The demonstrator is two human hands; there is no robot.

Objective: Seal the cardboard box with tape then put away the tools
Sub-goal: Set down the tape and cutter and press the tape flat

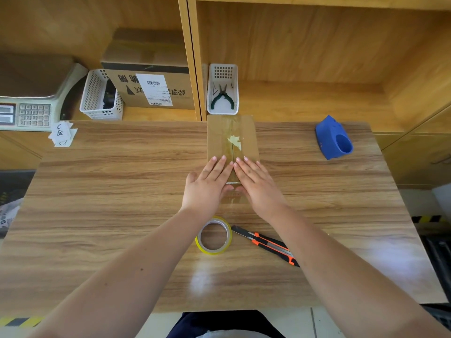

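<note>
A small brown cardboard box [231, 136] stands in the middle of the wooden table, with clear tape along its top seam and a torn pale label scrap on it. My left hand [207, 185] and my right hand [256, 185] lie flat side by side on the box's near end, fingers spread, thumbs over the near edge. A yellow-rimmed roll of clear tape [214, 235] lies flat on the table between my forearms. Just right of it lies a black and orange utility knife [266, 245], partly under my right forearm.
A white basket [211, 93] holding green-handled pliers [222, 97] stands on the shelf right behind the box. A blue tape dispenser [333, 138] sits at the table's far right. Another white basket [95, 96], a labelled carton [151, 90] and a scale [31, 103] fill the left shelf.
</note>
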